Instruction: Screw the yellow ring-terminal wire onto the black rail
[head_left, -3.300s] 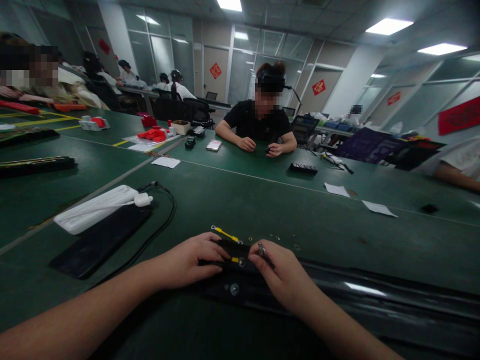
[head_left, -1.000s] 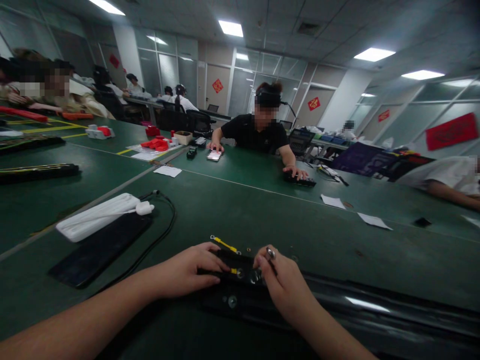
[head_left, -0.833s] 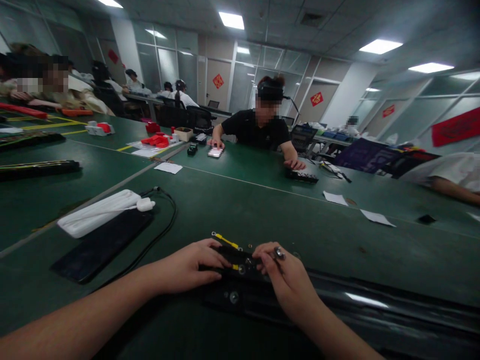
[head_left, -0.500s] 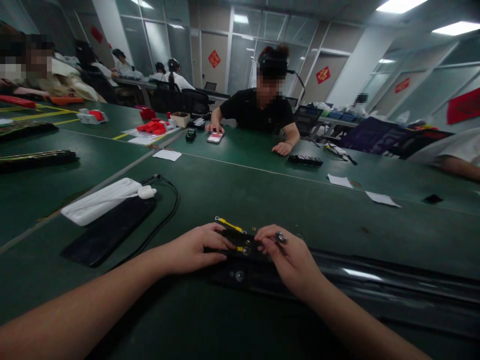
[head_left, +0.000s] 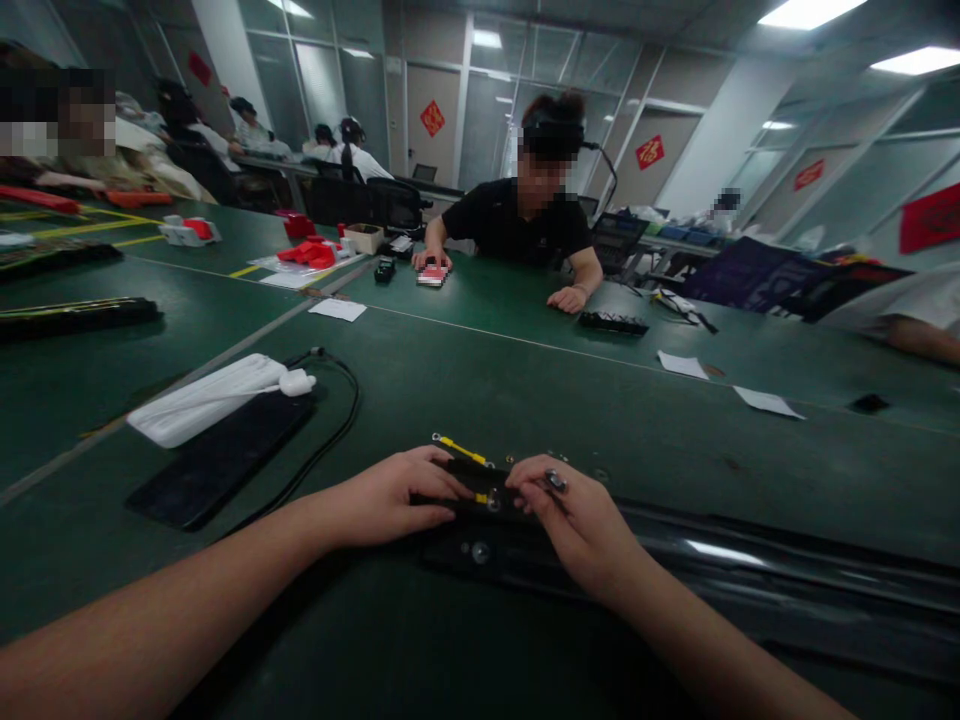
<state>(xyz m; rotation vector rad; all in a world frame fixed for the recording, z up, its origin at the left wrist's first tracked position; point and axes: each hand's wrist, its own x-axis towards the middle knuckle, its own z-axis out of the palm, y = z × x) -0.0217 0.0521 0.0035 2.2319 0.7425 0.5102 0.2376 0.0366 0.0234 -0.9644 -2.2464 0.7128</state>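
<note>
A long glossy black part (head_left: 720, 550) lies across the table in front of me, running off to the right. My left hand (head_left: 412, 497) grips its left end, fingers on top near a short yellow wire end (head_left: 481, 497) and thumb at the near side. In my right hand (head_left: 570, 510) is a small metal tool (head_left: 555, 480), pinched between thumb and fingers, with its lower end hidden. Beside the fingertips a round metal fastener (head_left: 493, 501) shows. Another one (head_left: 480, 551) sits nearer to me. A yellow wire with ring ends (head_left: 461, 450) lies just beyond the part.
At the left are a white power strip (head_left: 210, 400), a dark flat slab (head_left: 217, 465) and a black cable (head_left: 352, 400). Across the green table (head_left: 450, 390) a person (head_left: 517, 225) in black rests both hands on it. Paper pieces (head_left: 766, 402) lie at the right.
My right hand has shifted very slightly left, and the metal tool tilts a little differently. The whole view has moved slightly. My left hand keeps its hold.
</note>
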